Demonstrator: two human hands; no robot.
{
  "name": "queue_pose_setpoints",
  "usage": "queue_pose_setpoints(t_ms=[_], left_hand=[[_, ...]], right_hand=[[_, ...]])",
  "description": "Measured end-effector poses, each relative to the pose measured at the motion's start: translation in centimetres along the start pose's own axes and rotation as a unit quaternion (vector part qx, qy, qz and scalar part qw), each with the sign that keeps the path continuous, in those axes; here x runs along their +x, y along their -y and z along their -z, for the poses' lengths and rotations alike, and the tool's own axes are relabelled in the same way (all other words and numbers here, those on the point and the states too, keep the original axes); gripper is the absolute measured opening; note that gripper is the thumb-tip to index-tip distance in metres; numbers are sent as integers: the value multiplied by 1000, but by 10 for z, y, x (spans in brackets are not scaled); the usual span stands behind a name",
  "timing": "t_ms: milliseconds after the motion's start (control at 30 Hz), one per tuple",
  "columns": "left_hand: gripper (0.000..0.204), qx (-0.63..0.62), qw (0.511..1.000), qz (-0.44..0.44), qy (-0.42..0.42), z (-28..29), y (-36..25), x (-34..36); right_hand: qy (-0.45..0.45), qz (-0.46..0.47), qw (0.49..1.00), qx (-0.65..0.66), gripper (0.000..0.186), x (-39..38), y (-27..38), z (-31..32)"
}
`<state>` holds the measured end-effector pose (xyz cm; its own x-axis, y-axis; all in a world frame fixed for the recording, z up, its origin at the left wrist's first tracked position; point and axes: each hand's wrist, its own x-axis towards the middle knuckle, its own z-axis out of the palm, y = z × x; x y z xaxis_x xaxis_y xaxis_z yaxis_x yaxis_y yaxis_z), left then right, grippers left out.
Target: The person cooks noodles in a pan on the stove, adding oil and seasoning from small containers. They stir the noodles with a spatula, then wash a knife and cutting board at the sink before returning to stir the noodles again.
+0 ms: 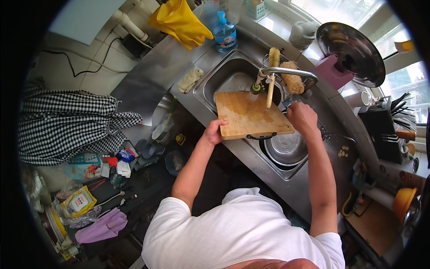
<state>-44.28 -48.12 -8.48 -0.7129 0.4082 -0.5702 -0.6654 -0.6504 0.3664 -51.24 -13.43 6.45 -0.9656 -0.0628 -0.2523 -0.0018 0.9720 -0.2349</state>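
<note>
A wooden cutting board (pixel 255 117) with a black handle (pixel 261 136) on its near edge is held tilted over the double sink (pixel 214 80). My left hand (pixel 216 131) grips its left corner, thumb on top and fingers underneath. From the faucet (pixel 286 71) water runs down by the board's far edge, and a dark wet patch spreads over the wood. My right hand (pixel 303 117) is closed just beyond the board's right corner, close to the faucet; what its fingers hold is hidden. Below the board, a metal pot (pixel 289 148) sits in the right basin.
A long-handled brush (pixel 274 57) and a loofah (pixel 292 81) stand behind the faucet. Yellow rubber gloves (pixel 180 24), a blue soap bottle (pixel 225 36) and a cloth (pixel 190 80) lie around the left basin. At right are a knife rack (pixel 378 130) and several garlic cloves (pixel 343 151).
</note>
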Motion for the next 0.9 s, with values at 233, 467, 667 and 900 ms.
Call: queue_pose_setpoints(t_ms=[233, 467, 667, 900], left_hand=[[60, -5, 1000, 3, 7, 6, 2, -1], [62, -9, 1000, -5, -3, 8, 8, -15], [61, 2, 1000, 0, -11, -13, 20, -26], [57, -61, 996, 28, -57, -91, 67, -82]], right_hand=[[66, 17, 997, -35, 24, 20, -88, -75], [20, 10, 998, 66, 23, 18, -102, -54], [-231, -162, 872, 400, 51, -26, -106, -141], [21, -197, 535, 822, 58, -158, 12, -95]])
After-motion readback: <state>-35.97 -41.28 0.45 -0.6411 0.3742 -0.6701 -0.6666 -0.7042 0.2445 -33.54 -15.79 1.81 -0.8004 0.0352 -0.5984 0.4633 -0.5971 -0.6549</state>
